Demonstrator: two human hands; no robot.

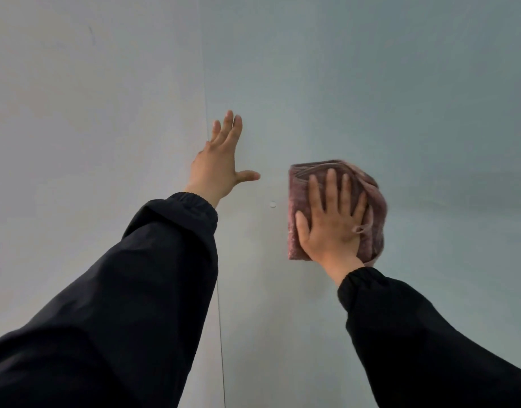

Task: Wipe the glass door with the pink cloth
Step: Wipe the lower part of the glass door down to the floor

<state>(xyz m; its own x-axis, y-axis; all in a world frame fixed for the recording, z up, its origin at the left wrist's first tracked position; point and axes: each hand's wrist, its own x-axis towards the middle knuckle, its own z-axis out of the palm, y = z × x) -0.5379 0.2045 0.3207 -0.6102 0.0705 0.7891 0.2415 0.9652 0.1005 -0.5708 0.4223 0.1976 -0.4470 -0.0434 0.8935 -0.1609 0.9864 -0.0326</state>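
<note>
Pale grey-blue glass door (400,98) fills nearly all we see, meeting a lighter panel (77,113) on the left along a thin vertical seam (219,290). Our right hand (331,219) lies flat on the pink cloth (297,189), fingers straight and spread apart, thumb out to the left, pressing the folded cloth against the glass. The cloth sits right of centre, its layered edge showing above our fingertips and a small loop sticking out by the little finger. Our left hand (221,163) reaches up just right of the seam, fingers straight and close together, thumb stuck out towards the cloth, holding nothing; we cannot tell whether its palm touches the surface. A small white round dot (272,204) sits on the glass between the two hands. Black sleeves (121,304) with gathered cuffs cover both arms.
</note>
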